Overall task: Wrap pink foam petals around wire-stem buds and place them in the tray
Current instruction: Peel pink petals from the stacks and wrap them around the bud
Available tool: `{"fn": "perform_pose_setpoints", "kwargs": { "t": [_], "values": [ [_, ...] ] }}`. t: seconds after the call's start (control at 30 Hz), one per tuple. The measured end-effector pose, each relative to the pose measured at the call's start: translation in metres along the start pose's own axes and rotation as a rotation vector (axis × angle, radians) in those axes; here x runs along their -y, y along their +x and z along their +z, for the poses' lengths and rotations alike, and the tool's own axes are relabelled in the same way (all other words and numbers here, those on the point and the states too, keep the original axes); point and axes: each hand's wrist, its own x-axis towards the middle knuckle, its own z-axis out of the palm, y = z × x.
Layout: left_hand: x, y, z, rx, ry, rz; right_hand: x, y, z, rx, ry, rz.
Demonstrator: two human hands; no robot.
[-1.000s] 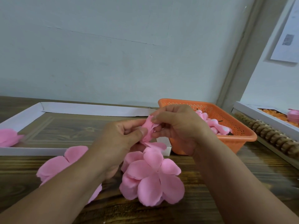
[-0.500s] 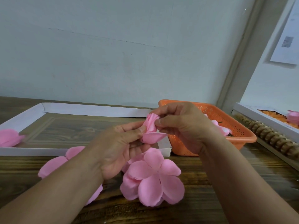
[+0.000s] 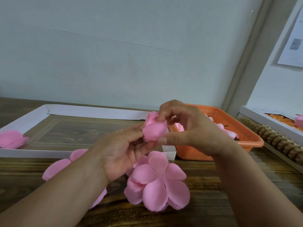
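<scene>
A shallow white cardboard tray (image 3: 98,112) is lying along the wooden table's (image 3: 205,185) far edge, its floor mostly bare wood, with one pink foam flower (image 3: 9,139) sitting at its left end. An orange perforated plastic basket (image 3: 246,145) is blocking the far right (pink pieces are lying inside). Near the front edge, a stack of pink foam petals (image 3: 157,184) is occupying the middle, and flat pink foam petals (image 3: 55,167) are lying to its left.

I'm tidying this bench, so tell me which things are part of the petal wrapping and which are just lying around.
In use: bud being wrapped, left hand, right hand, petal stack, orange basket, white tray.

Lying about: wooden beaded roller, box of orange pieces, wall paper.
</scene>
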Motion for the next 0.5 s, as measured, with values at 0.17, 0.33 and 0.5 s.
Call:
{"fn": "perform_pose_setpoints", "kwargs": {
  "t": [0.17,0.33,0.5],
  "values": [
    [-0.001,0.000,0.000,-0.022,-0.026,0.015,0.006,0.000,0.003,-0.059,-0.170,-0.045],
    [0.000,0.000,0.002,-0.019,-0.043,0.028,0.006,0.002,0.010,-0.006,-0.270,-0.057],
    [0.002,0.000,0.002,-0.028,-0.049,0.029,0.004,0.003,0.012,-0.045,-0.288,-0.083]
  ]
}}
